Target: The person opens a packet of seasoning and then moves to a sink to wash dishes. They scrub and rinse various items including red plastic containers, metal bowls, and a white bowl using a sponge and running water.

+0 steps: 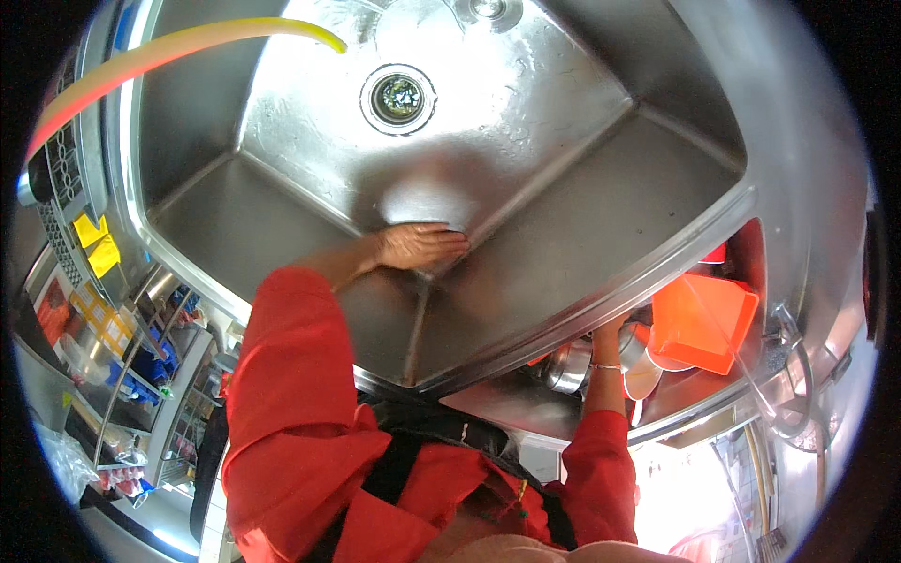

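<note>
My left hand [422, 245] is stretched flat over the near corner of a large stainless steel sink basin [528, 288]. Its fingers lie straight and close together, pointing right. No object shows in it, though the palm is hidden. At the right, my right hand [611, 325] reaches down into a second basin, and most of its fingers are hidden by the divider rim. Around it are a steel pot [569, 366], a ladle-like utensil with a white handle [640, 383] and an orange plastic tray [704, 320]. Whether it grips anything is not visible.
A yellow hose [211, 39] arches over the large basin from the left. The basin floor is wet around a drain [398, 99]. Yellow cloths [98, 243] lie beyond the left rim, above shelves with packed goods [134, 366]. A bent metal pipe [799, 373] stands at the right.
</note>
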`<state>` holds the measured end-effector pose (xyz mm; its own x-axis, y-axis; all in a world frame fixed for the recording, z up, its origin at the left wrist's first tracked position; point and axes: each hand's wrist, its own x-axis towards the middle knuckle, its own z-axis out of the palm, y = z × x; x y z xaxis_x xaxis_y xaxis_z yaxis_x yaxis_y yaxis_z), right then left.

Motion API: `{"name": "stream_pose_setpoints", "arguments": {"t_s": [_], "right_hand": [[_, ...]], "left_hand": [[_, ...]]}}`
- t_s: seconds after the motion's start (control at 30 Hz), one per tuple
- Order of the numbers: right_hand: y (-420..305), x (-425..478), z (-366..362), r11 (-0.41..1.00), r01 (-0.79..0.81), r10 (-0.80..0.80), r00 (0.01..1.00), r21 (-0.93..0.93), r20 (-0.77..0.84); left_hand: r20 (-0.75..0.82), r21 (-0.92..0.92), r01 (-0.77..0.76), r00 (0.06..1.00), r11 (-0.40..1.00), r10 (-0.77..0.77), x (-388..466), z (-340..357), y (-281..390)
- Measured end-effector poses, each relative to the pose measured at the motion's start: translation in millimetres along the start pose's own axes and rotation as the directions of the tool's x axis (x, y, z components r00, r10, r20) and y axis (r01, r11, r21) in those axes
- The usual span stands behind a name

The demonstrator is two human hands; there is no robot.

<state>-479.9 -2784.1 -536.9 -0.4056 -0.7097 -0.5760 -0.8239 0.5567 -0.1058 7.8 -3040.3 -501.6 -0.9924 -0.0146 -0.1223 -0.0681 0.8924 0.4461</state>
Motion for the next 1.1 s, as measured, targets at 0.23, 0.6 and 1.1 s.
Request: {"name": "stream_pose_setpoints", "arguments": {"t_s": [0.23, 0.6, 1.1], "right_hand": [[19, 7, 8, 0.998, 0.067, -0.068, 0.997, -0.019, -0.038], [14, 8, 9, 0.968, 0.074, -0.055, 0.995, -0.241, 0.084], [68, 1, 49, 0.575, -0.110, 0.123, 0.991, 0.810, 0.048]], "left_hand": [[0.103, 0.046, 0.434, 0.894, 0.900, -0.437, -69, -69, -138], [-0.350, -0.319, 0.792, -0.608, -0.520, -0.712, -56, 10, -52], [-0.472, -0.493, 0.756, -0.648, -0.430, -0.598, -163, -1, -129]]}}
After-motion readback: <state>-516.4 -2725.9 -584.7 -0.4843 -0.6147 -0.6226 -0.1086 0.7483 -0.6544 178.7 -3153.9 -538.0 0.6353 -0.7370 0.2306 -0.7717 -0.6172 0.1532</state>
